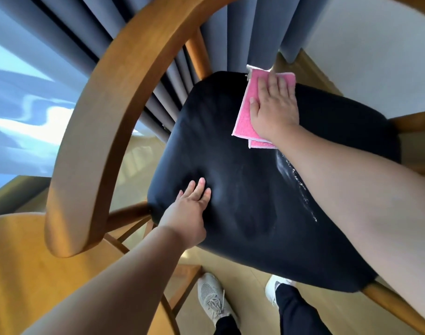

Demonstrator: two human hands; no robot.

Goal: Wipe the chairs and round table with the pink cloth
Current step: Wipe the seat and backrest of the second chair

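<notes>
Black seat cushion [243,189] is the step I am on. Nearest me, my left hand [189,211] lies flat on its front corner, fingers straight, holding nothing and steadying the chair [98,131]. A pale dusty streak [294,176] runs beside my right forearm. At the far edge my right hand [274,105] presses flat on the pink cloth [245,117]. Next, I judge, the cloth should be drawn back across that streak.

Worn on the head, one wide-angle view only. Looks steeply down and slightly forward onto a chair seat [243,189], close enough to fill mid-frame with it. Takes in the curved backrest [105,117] at left, curtain [158,56] at top, shoes [210,298] and floor [245,274] along the bottom edge. Bends straight lines strongly toward the corners.
</notes>
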